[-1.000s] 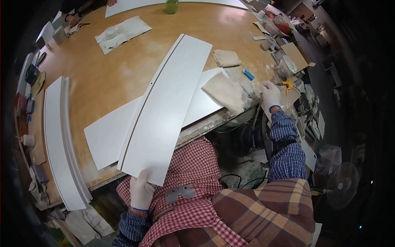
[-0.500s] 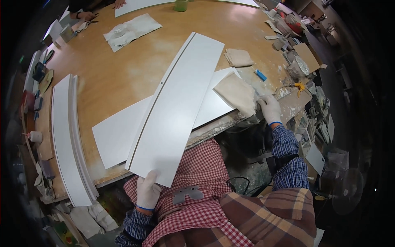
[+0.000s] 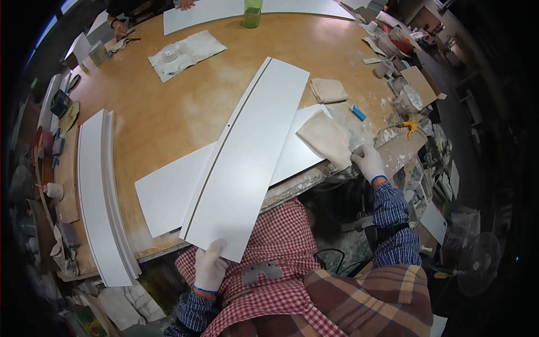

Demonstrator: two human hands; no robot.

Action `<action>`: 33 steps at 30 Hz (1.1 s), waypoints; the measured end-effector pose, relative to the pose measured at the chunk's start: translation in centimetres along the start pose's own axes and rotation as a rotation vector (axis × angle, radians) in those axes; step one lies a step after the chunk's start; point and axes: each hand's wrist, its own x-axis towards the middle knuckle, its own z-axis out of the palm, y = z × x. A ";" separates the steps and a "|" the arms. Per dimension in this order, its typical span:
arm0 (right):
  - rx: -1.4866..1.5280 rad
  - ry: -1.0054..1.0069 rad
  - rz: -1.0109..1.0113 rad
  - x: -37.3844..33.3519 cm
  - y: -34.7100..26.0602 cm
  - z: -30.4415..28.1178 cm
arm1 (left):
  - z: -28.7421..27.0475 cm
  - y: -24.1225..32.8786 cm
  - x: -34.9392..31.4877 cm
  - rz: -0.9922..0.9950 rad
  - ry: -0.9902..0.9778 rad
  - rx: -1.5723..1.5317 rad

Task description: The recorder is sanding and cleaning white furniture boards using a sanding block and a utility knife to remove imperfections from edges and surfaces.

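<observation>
A long white board [image 3: 247, 151] with a dark groove along its left edge lies slanted over a second white board [image 3: 174, 182] on the table. Its near end juts past the table edge, where my left hand [image 3: 210, 267], in a white glove, grips it with the thumb on top. My right hand [image 3: 370, 163], gloved too, is at the table's near edge beside a folded cream cloth [image 3: 324, 139]. Its fingers are curled together at the cloth's right side; whatever they hold, if anything, is too small to make out.
White strips [image 3: 100, 196] are stacked at the left. Ahead lie a white cloth [image 3: 193, 50] and a green container [image 3: 252, 14]; a co-worker's hand [image 3: 119, 29] is at the far left. A blue block [image 3: 357, 113] and a yellow air gun [image 3: 411, 128] lie at the right.
The whole scene sits slightly lower in the picture, as the view has shifted. Both hands and the boards keep about the same places relative to the table.
</observation>
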 end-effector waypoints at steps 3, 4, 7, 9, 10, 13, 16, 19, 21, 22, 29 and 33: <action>-0.037 0.044 -0.004 -0.1 0.5 0.8 | -0.4 -0.2 0.3 0.000 -0.020 0.034; 0.040 0.022 0.058 0.0 0.7 1.2 | -0.5 -0.2 0.3 0.001 -0.019 0.025; 0.211 -0.011 0.178 0.3 1.3 2.3 | -0.4 -0.2 -0.5 -0.028 0.042 0.009; 0.243 0.014 0.189 0.1 1.3 2.2 | -0.6 0.2 -1.5 -0.022 0.078 -0.022; 0.159 0.130 0.032 -0.2 1.0 2.1 | -0.9 0.4 -2.4 -0.006 0.082 -0.049; 0.538 -0.050 0.296 -0.9 -0.6 -0.4 | -2.6 1.3 -4.7 0.025 0.090 -0.041; 0.939 0.096 0.079 -1.9 -4.7 -2.8 | -4.7 1.8 -6.2 0.046 0.124 -0.088; 0.925 -0.036 -0.058 -2.4 -10.6 -4.0 | -6.1 2.0 -6.9 0.048 0.114 -0.098; 1.064 -0.189 -0.076 -2.9 -14.3 -4.0 | -6.6 2.0 -7.2 0.060 0.129 -0.122; 1.041 -0.210 -0.030 -2.8 -16.0 -3.7 | -6.7 2.0 -7.4 0.059 0.139 -0.135; 0.686 -0.061 -0.201 -0.3 -22.2 -0.2 | -6.5 1.8 -7.9 0.054 0.183 -0.124; 0.264 0.259 -0.448 4.9 -23.4 2.5 | -6.2 2.1 -7.9 0.054 0.169 -0.097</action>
